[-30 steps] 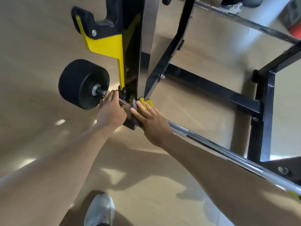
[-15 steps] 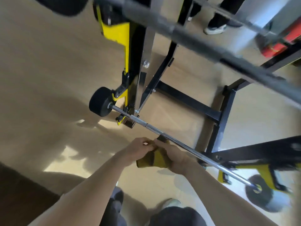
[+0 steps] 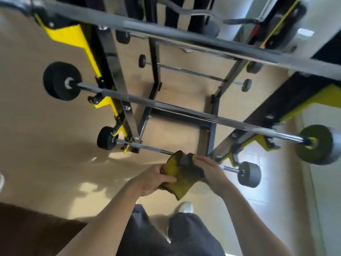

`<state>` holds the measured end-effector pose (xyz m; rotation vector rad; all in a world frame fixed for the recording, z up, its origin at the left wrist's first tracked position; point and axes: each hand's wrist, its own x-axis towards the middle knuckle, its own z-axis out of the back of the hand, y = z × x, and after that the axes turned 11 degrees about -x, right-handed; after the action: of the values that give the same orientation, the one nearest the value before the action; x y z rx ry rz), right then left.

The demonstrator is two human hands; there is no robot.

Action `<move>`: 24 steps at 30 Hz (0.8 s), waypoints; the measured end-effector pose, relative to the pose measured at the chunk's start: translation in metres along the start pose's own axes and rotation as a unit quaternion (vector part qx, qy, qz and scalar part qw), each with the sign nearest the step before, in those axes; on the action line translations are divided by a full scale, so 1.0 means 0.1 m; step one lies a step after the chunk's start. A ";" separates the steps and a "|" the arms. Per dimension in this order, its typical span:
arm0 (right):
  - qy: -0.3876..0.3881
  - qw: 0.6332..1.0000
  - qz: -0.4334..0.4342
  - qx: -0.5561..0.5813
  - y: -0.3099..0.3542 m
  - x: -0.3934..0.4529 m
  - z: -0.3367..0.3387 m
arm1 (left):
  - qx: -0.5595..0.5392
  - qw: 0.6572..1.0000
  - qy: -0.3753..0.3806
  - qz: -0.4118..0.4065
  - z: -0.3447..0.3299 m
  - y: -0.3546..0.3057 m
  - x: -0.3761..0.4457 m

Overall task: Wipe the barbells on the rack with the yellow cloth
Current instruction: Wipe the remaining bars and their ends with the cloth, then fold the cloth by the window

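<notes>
The yellow cloth (image 3: 180, 174), dirty and dark in places, is bunched between both hands, above and clear of the bars. My left hand (image 3: 152, 180) grips its left side and my right hand (image 3: 210, 170) pinches its right side. Just beyond the hands lies the lowest barbell (image 3: 147, 147) on the black and yellow rack (image 3: 110, 52), with small black weights at each end. A bigger barbell (image 3: 184, 109) rests one level up. A thick grey bar (image 3: 166, 32) crosses the top of the view.
Two more small barbells (image 3: 184, 71) hang on the rack's far side. My legs in dark trousers and a white shoe (image 3: 186, 207) stand on the tan floor below the hands. A dark mat (image 3: 27, 230) covers the lower left corner.
My hands left the lowest bar, where the right one pressed the cloth by the rack post. Both now hold the cloth off the bar. The view has risen, showing more bars.
</notes>
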<state>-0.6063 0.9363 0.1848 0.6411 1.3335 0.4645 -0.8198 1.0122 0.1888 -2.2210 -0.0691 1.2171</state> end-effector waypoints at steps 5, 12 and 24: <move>0.012 0.998 0.040 0.041 -0.28 -0.71 0.51 | -0.008 0.998 0.070 -0.002 -0.76 -0.02 -0.09; -0.145 0.955 -0.005 0.260 -0.47 -1.08 1.11 | 0.231 0.970 0.068 -0.046 -1.35 -0.10 0.06; -0.182 0.835 0.145 0.499 -0.89 -1.83 1.12 | 0.175 0.925 0.308 0.136 -2.33 -0.27 0.52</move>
<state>-0.5347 0.7333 0.2733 1.7266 1.0388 -0.1781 -0.6012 0.9399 0.2574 -2.2241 0.6731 0.5436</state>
